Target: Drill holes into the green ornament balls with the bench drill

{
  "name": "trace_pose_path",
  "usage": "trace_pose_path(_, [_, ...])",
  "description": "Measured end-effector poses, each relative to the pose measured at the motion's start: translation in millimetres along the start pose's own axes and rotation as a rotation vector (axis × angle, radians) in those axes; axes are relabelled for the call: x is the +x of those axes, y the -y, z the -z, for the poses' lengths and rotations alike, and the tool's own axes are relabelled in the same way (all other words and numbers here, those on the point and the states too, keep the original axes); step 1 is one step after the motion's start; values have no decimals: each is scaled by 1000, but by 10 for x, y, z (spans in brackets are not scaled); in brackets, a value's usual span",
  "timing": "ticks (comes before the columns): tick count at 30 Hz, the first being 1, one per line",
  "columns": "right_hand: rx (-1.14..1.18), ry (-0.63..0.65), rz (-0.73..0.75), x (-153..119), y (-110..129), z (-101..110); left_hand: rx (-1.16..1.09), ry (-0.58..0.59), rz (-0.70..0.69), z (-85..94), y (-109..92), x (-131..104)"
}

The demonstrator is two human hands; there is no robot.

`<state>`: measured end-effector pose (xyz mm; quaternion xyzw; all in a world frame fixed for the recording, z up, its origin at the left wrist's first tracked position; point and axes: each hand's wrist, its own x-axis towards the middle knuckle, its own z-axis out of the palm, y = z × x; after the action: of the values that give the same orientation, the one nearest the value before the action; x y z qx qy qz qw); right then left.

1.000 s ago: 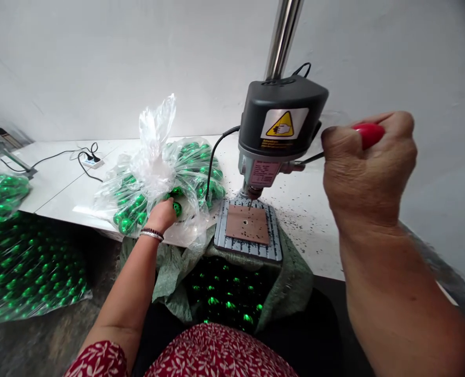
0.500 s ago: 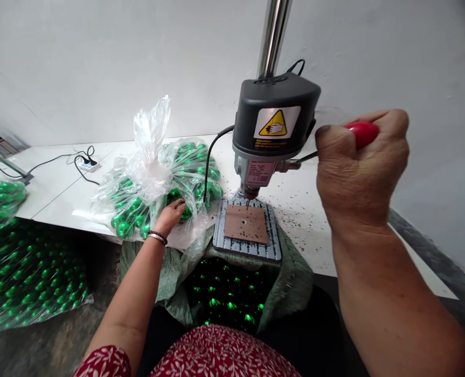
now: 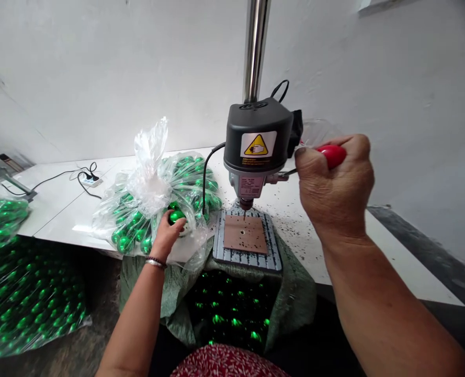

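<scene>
My left hand (image 3: 165, 236) is closed around a shiny green ball (image 3: 176, 216) at the opening of a clear plastic bag (image 3: 149, 180) full of similar balls. Its fingers curve over the ball's left side, with the thumb on the right. My right hand (image 3: 337, 191) grips the red knob (image 3: 333, 155) on the lever of a small drill press (image 3: 258, 128). Under the drill bit (image 3: 245, 214), a brown square plate (image 3: 250, 240) with a small hole lies on the slotted metal base (image 3: 272, 254). The bit is above the plate, apart from it.
Dark shavings litter the white table (image 3: 377, 267) around the base. Below the table edge, an open green woven sack (image 3: 295, 309) holds many green balls. Another big clear bag of balls (image 3: 28, 293) stands at the left. A power strip (image 3: 91, 181) with cables lies behind.
My left hand has taken hold of a green ball, which now shows between thumb and fingers at the bag opening. My right hand stays on the knob. The whole view has shifted slightly.
</scene>
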<state>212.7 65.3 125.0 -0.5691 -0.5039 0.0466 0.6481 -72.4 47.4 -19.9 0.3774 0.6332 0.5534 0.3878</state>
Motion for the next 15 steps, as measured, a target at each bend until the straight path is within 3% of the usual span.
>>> trace_pose_path(2, [14, -7, 16, -8, -9, -4, -196, 66, 41, 1, -108, -154])
trace_pose_path(4, [31, -18, 42, -15, -20, -7, -395, 205, 65, -30, -209, -291])
trace_pose_path(7, [51, -12, 65, -27, -23, -2, -512, 358, 93, -143, -308, -429])
trace_pose_path(11, [34, 5, 23, -39, -2, 16, -449, 447, 114, -400, -305, -486])
trace_pose_path(15, [-11, 30, 35, -36, -9, 17, -208, 390, 58, -727, -176, -446])
